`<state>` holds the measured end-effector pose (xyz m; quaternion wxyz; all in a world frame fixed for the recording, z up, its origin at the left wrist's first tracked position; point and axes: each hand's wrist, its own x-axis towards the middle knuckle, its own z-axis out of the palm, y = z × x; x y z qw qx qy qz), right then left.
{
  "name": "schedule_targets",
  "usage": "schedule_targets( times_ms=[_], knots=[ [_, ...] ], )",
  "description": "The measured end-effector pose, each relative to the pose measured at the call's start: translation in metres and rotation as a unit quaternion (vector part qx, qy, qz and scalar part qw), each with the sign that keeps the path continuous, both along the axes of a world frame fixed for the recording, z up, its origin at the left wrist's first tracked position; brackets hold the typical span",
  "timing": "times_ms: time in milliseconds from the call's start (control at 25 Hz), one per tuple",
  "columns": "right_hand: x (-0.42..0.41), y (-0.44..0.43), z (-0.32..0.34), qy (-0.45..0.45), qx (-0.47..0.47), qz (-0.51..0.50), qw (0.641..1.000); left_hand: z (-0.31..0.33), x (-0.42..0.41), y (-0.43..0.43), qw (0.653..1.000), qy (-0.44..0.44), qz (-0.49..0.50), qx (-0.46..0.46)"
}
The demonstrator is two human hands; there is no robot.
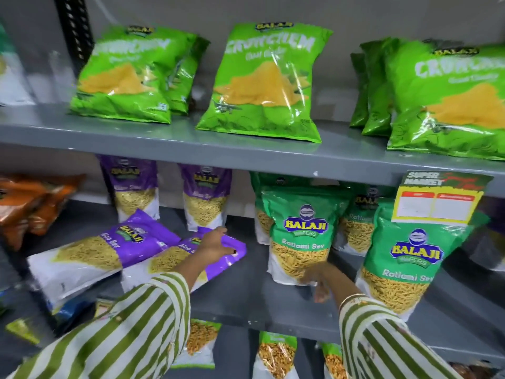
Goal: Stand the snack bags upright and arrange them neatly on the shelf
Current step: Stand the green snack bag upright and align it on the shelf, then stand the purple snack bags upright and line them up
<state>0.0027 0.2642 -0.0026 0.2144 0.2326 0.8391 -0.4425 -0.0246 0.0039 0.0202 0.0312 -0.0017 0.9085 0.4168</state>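
Purple plastic Aloo Sev pouch (218,258) lies flat, top toward 2 o'clock; left hand (216,243) grips it; right hand (318,280) blurred, finger state indeterminate.

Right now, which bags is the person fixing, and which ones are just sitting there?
Part of the job:
- two purple Aloo Sev bags lying flat, one at far left, one under the left hand
- green Ratlami Sev bag, touched low down by the right hand

Just sitting there:
- green Crunchem bags on the top shelf
- orange bags
- price tag

Two purple snack bags (103,253) flat, others upright
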Motion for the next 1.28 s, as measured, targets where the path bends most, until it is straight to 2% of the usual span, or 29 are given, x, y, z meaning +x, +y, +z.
schedule_targets(
  times_ms=[120, 200, 280, 320, 480, 560, 680, 760, 880, 1040, 1120, 1280],
  knots=[
    [0.007, -0.042, 0.019, -0.096, 0.033, 0.026, 0.994, 0.003, -0.001, -0.08, 0.994, -0.021, 0.074, -0.076],
    [0.009, -0.084, 0.022, -0.107, 0.024, 0.038, 0.993, -0.004, -0.002, -0.125, 0.988, -0.071, 0.092, -0.104],
    [0.009, -0.132, 0.008, -0.092, -0.039, 0.027, 0.995, -0.015, -0.006, -0.158, 0.981, -0.129, 0.061, -0.129],
    [0.01, -0.159, 0.0, -0.086, -0.085, 0.014, 0.993, -0.023, -0.011, -0.173, 0.982, -0.148, 0.033, -0.114],
    [0.012, -0.247, -0.028, -0.089, -0.259, -0.056, 0.96, -0.054, -0.035, -0.209, 0.971, -0.227, -0.016, 0.07],
    [0.014, -0.268, -0.035, -0.062, -0.281, -0.113, 0.951, -0.044, -0.019, -0.211, 0.945, -0.287, -0.014, 0.155],
    [0.024, -0.266, -0.037, -0.003, -0.307, -0.141, 0.941, -0.043, -0.008, -0.209, 0.914, -0.352, -0.053, 0.193],
    [0.03, -0.256, -0.039, 0.003, -0.33, -0.162, 0.93, -0.039, 0.0, -0.205, 0.893, -0.382, -0.092, 0.221],
    [0.045, -0.245, -0.022, 0.026, -0.334, -0.129, 0.933, -0.03, 0.015, -0.195, 0.906, -0.336, -0.117, 0.23],
    [0.065, -0.228, 0.007, 0.176, -0.22, -0.045, 0.958, -0.021, 0.037, -0.177, 0.938, -0.224, -0.166, 0.208],
    [0.07, -0.221, 0.013, 0.23, -0.195, -0.023, 0.953, -0.021, 0.044, -0.17, 0.959, -0.148, -0.16, 0.18],
    [0.075, -0.213, 0.022, 0.269, -0.174, -0.024, 0.947, -0.02, 0.045, -0.16, 0.969, -0.071, -0.152, 0.18]
  ],
)
